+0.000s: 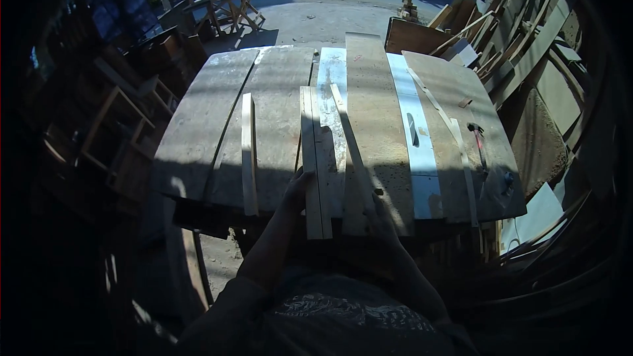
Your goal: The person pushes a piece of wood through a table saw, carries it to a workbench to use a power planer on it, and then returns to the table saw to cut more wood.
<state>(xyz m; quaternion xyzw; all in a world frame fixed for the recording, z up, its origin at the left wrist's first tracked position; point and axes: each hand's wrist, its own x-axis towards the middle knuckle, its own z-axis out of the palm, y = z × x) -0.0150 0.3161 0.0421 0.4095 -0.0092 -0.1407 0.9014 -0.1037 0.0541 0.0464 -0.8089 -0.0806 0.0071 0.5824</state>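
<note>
My left hand (301, 186) grips the left edge of a pair of pale wooden strips (314, 158), which lie side by side, their near ends reaching past the table's front edge. My right hand (380, 216) is closed on the near end of a thinner wooden strip (354, 145) that slants up and to the left. Shadow hides most of its fingers. A short strip of wood (248, 155) lies apart, left of my left hand. Beneath all of these is a table of wide boards (273, 82).
A hammer (477, 145) lies on the table's right side, near a clear plastic bag (499, 191). Long thin strips (455, 135) rest beside it. Leaning boards (527, 39) crowd the right. Wooden frames (109, 128) stand at left, and a small table (241, 1) behind.
</note>
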